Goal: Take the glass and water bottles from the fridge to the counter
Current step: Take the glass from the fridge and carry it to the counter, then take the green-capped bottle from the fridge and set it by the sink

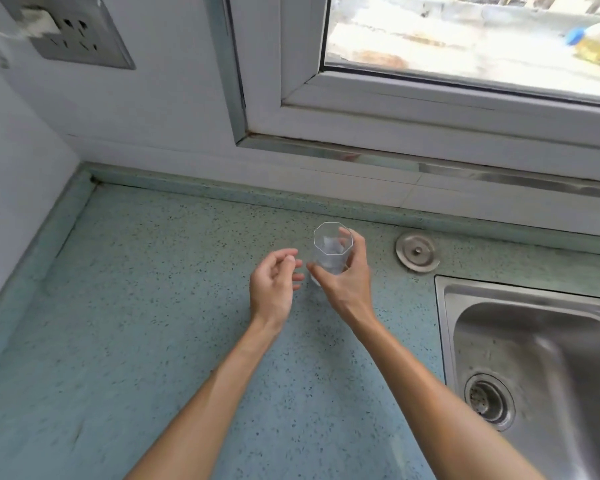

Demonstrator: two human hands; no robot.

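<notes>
A clear faceted glass (330, 249) stands upright on the speckled blue-green counter (153, 306), near the back edge. My right hand (349, 275) grips it, thumb on the left side and fingers curled round the far right side. My left hand (274, 284) hovers just left of the glass with fingers loosely curled, holding nothing and not touching it. No water bottles or fridge are in view.
A steel sink (534, 368) with a drain strainer (487, 398) lies at the right. A round steel cap (417, 252) sits behind its corner. A window (447, 46) runs along the back wall, a wall socket (73, 32) at top left.
</notes>
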